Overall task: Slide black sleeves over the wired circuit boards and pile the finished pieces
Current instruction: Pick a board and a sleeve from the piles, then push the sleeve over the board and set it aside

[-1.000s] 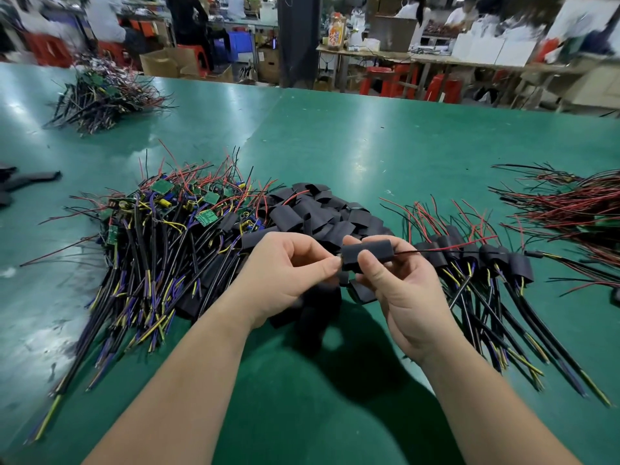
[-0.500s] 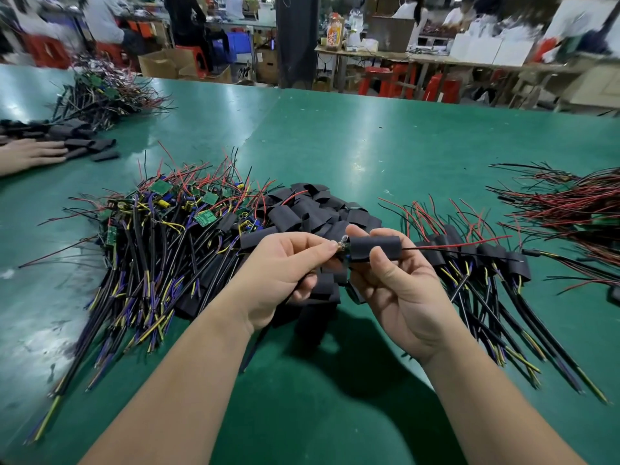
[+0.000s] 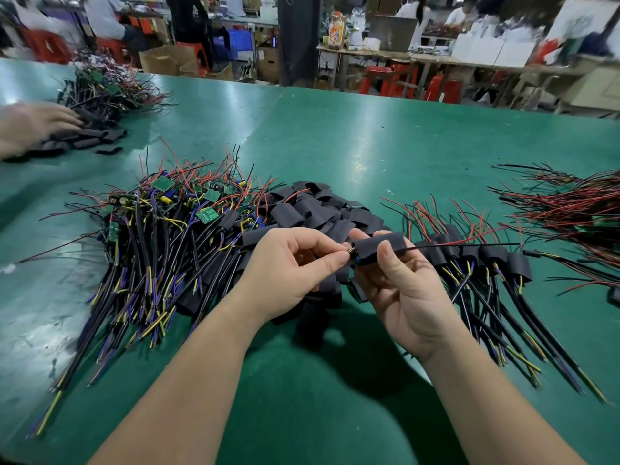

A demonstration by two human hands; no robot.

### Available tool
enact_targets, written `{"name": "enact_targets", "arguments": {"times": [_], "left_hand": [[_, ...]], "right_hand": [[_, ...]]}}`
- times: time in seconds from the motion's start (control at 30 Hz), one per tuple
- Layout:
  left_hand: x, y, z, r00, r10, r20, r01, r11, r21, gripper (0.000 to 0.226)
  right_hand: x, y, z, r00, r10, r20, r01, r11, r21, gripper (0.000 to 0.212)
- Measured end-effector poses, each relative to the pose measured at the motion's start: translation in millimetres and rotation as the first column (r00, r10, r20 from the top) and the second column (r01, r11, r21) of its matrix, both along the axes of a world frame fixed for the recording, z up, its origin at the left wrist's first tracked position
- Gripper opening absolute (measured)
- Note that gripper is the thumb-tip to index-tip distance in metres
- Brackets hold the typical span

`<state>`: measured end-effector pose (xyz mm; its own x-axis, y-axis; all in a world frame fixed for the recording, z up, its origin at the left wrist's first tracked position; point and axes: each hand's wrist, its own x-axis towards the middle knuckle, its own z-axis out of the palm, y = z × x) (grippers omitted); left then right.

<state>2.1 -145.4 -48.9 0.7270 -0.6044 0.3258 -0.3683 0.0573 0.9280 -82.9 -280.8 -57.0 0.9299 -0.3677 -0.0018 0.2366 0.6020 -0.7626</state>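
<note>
Above the green worktop (image 3: 369, 146), centre front, both hands hold one piece clear of the surface. Right hand (image 3: 402, 290): grip closed round a black sleeve (image 3: 375, 245), thumb across its near face, fingers behind. Left hand (image 3: 285, 270): grip pinching, between thumb and forefinger, a small metallic part of the circuit board (image 3: 352, 254) showing at the sleeve's left mouth; the rest of the board is hidden inside. A thin black wire (image 3: 469, 245) leaves the sleeve's right end and runs rightward.

Left of the hands lies a heap of unsleeved boards (image 3: 174, 209) with black, yellow and purple leads. Behind the hands, loose sleeves (image 3: 312, 206) are heaped. Right of the hands lie the finished pieces (image 3: 486, 260), side by side, leads toward the viewer. Far right: a bundle of red wires (image 3: 570, 203). Far left: another person's hand (image 3: 33, 125), blurred, resting on further sleeves.
</note>
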Motion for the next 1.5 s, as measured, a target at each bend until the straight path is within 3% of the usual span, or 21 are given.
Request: {"name": "enact_targets", "arguments": {"times": [0.1, 0.17, 0.3, 0.4, 0.47, 0.5, 0.57, 0.63, 0.67, 0.73, 0.8, 0.9, 1.0, 1.13, 1.23, 1.33, 1.4, 1.43, 1.5], "left_hand": [[1, 0, -1, 1.000, 0.016, -0.011, -0.016, 1.000, 0.014, 0.004], [1, -1, -1, 0.998, 0.030, -0.048, -0.030, 1.000, 0.008, 0.003], [0, -1, 0, 0.979, 0.050, -0.196, -0.040, 0.998, 0.055, 0.011], [2, 1, 6, 0.930, -0.006, -0.367, -0.012, 0.999, -0.047, 0.013], [9, 5, 8, 0.910, 0.094, -0.404, -0.139, 0.987, -0.082, 0.016], [14, 7, 6, 0.902, 0.236, -0.361, -0.267, 0.963, -0.037, 0.015], [28, 17, 1, 0.806, 0.591, -0.014, -0.580, 0.795, 0.175, 0.005], [36, 27, -5, 0.626, 0.675, 0.391, -0.779, 0.517, 0.355, 0.020], [39, 31, -8, 0.590, 0.657, 0.470, -0.803, 0.416, 0.426, 0.032], [43, 35, -10, 0.596, 0.629, 0.500, -0.776, 0.289, 0.561, 0.045], [45, 35, -13, 0.616, 0.592, 0.519, -0.748, 0.234, 0.621, 0.042], [49, 37, -15, 0.620, 0.577, 0.532, -0.757, 0.259, 0.600, 0.033], [53, 38, -15, 0.619, 0.584, 0.525, -0.756, 0.259, 0.601, 0.029], [53, 40, -16, 0.604, 0.592, 0.534, -0.767, 0.249, 0.591, 0.028], [50, 37, -11, 0.509, 0.667, 0.544, -0.857, 0.329, 0.397, 0.029], [45, 34, -2, 0.450, 0.757, 0.474, -0.874, 0.482, 0.059, 0.030], [41, 33, 1, 0.434, 0.737, 0.518, -0.821, 0.561, -0.110, 0.028], [39, 32, 2, 0.445, 0.702, 0.556, -0.778, 0.611, -0.149, 0.027], [34, 26, 2, 0.506, 0.609, 0.611, -0.668, 0.724, -0.169, 0.027]], "right_hand": [[1, 3, -3, 0.998, 0.003, -0.057, -0.013, 0.985, -0.174, 0.032], [0, 5, -3, 0.995, -0.016, -0.099, -0.004, 0.980, -0.197, 0.034], [0, 6, 3, 0.990, -0.028, -0.139, 0.014, 0.995, -0.099, 0.042], [-1, -4, 14, 0.985, -0.079, -0.155, 0.083, 0.996, 0.014, 0.039], [-5, -21, 22, 0.975, -0.143, -0.173, 0.152, 0.987, 0.041, 0.033], [-8, -32, 24, 0.965, -0.200, -0.170, 0.207, 0.978, 0.024, 0.036], [-15, -55, 26, 0.918, -0.376, -0.128, 0.363, 0.924, -0.118, 0.036], [-21, -72, 23, 0.823, -0.561, -0.087, 0.462, 0.751, -0.472, 0.028], [-23, -79, 20, 0.754, -0.651, -0.086, 0.437, 0.595, -0.675, 0.027], [-25, -88, 12, 0.635, -0.766, -0.102, 0.203, 0.293, -0.934, 0.032], [-27, -89, 8, 0.584, -0.805, -0.101, -0.005, 0.122, -0.993, 0.041], [-24, -78, 9, 0.658, -0.751, -0.046, -0.054, 0.014, -0.998, 0.039], [-22, -69, 7, 0.721, -0.683, -0.115, -0.205, -0.052, -0.977, 0.034], [-23, -68, 7, 0.637, -0.745, -0.197, -0.357, -0.059, -0.932, 0.045], [-24, -69, 8, 0.554, -0.809, -0.199, -0.421, -0.065, -0.905, 0.048], [-24, -63, 7, 0.534, -0.845, -0.038, -0.290, -0.141, -0.947, 0.030], [-22, -56, 10, 0.611, -0.777, 0.154, 0.025, -0.176, -0.984, 0.020], [-20, -51, 12, 0.668, -0.722, 0.182, 0.174, -0.087, -0.981, 0.018], [-16, -36, 16, 0.828, -0.560, 0.005, 0.234, 0.337, -0.912, 0.019]]}}
